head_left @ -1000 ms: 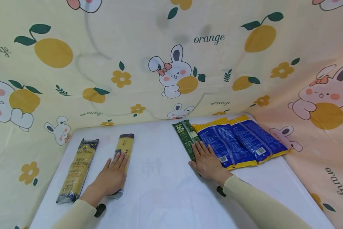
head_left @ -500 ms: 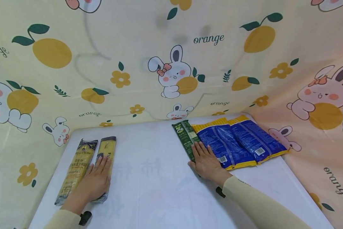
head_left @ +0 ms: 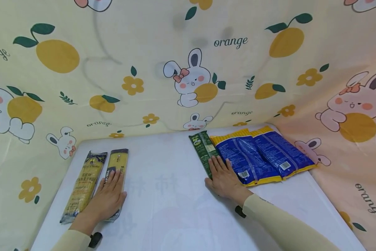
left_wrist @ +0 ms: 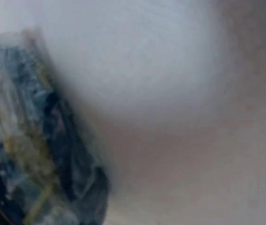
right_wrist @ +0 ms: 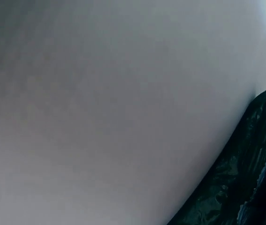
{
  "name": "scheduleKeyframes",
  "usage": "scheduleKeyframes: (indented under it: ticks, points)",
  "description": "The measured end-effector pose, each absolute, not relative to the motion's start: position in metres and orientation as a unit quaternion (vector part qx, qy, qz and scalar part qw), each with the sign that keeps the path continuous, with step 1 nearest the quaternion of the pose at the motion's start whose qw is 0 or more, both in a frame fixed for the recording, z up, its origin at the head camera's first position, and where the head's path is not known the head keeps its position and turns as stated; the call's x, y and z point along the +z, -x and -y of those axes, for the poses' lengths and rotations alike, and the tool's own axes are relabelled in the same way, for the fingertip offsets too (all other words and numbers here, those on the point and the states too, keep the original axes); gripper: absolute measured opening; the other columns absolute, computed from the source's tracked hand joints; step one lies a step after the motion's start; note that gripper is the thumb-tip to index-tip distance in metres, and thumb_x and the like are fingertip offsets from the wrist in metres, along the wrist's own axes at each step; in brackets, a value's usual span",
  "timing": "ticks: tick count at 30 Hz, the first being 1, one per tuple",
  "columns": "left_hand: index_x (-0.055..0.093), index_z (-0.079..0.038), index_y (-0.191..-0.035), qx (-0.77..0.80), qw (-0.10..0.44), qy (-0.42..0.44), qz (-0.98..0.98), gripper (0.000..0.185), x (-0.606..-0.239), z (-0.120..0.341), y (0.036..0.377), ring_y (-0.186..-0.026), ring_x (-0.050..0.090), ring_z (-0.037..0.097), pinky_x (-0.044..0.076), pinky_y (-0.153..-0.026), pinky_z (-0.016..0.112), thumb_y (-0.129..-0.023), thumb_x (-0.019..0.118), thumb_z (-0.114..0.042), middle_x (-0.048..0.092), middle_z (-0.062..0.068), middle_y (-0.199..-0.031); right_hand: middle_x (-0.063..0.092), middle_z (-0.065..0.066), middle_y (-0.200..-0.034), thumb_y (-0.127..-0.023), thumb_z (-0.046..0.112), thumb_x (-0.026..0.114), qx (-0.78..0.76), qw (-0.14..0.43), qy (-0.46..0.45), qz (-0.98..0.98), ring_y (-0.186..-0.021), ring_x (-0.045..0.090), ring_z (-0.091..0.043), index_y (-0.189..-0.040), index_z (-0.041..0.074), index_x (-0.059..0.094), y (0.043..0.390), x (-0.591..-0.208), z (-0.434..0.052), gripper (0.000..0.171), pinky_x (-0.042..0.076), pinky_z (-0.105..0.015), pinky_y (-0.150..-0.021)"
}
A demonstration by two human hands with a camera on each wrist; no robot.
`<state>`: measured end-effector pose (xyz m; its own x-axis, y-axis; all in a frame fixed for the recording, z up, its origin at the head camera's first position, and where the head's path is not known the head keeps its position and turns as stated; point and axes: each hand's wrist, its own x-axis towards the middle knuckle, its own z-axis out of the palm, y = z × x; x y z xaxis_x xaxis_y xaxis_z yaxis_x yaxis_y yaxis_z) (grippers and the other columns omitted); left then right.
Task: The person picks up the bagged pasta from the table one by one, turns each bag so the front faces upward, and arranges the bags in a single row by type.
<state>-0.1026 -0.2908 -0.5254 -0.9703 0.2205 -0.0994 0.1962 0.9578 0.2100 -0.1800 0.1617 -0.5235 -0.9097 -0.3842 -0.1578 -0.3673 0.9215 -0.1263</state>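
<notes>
My left hand [head_left: 107, 198] lies with straight fingers on a yellow pack of spaghetti [head_left: 118, 160] with dark blue ends. The left wrist view shows this pack's crinkled clear-and-blue end [left_wrist: 43, 140]. A second, similar pasta pack [head_left: 85, 188] lies just to its left, nearly parallel. On the right side of the table, my right hand [head_left: 225, 183] rests flat on a slim green pack [head_left: 201, 146], covering its lower part. The right wrist view catches a dark green edge of this pack [right_wrist: 236, 168]. Neither hand curls round anything.
Two blue bags with yellow ends, a nearer one [head_left: 242, 157] and one farther right [head_left: 282, 150], lie side by side against the green pack. The white table [head_left: 166, 209] ends at a hanging cloth [head_left: 162, 35] printed with rabbits and oranges.
My left hand has slid the spaghetti pack leftward, up close to the other pasta pack; its thumb now sticks out to the right. The right hand has hardly moved.
</notes>
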Motion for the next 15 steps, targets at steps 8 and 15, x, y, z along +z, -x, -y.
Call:
scheduleKeyframes:
  ticks: [8,15]
  points:
    - [0.019,0.004,-0.166,0.074,0.066,-0.117,-0.988,0.072,-0.524,0.292,0.103,-0.162,0.006,0.045,0.008,-0.127,0.067,-0.111,0.049,-0.032,0.01,0.024,-0.175,0.012,-0.017,-0.176,-0.11,0.048,0.044,-0.061,0.088,0.197,-0.975,-0.164,0.006,-0.039,-0.168,0.003,0.017,0.168,-0.524,-0.152,0.078,0.004,-0.06,-0.13]
    - [0.02,0.005,-0.165,0.056,0.069,-0.132,-0.987,0.073,-0.524,0.297,0.102,-0.162,0.007,0.044,0.01,-0.126,0.068,-0.109,0.051,-0.029,0.011,0.025,-0.175,0.017,-0.019,-0.175,-0.11,0.048,0.044,-0.06,0.092,0.222,-0.969,-0.163,0.008,-0.041,-0.167,0.0,0.022,0.142,-0.519,-0.137,0.078,0.008,-0.061,-0.13]
